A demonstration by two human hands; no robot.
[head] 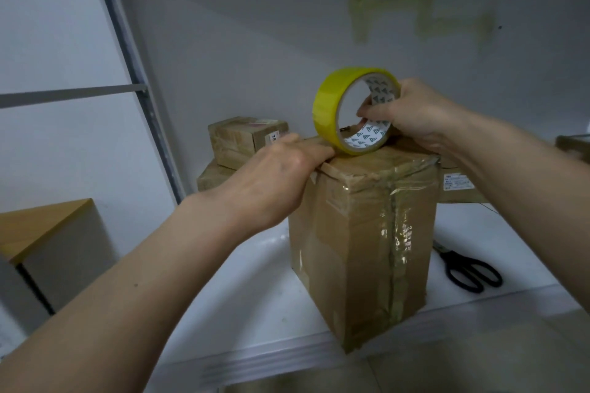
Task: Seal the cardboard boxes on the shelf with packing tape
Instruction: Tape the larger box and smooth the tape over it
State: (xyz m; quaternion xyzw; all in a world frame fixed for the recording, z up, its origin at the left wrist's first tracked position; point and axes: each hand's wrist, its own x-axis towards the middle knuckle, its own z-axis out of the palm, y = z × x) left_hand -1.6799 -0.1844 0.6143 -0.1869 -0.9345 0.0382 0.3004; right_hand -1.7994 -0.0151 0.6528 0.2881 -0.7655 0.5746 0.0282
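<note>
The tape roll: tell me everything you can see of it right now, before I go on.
The tape roll is a wide ring of glossy yellow-tinted packing tape on a white cardboard core printed with small dark triangle marks. It stands on edge, slightly tilted, its lower rim resting on the top of the tall cardboard box near the back edge. The right hand grips it, fingers through the core and on its far side. The left hand lies flat on the box top beside it. Whether a strip is pulled out is unclear.
</note>
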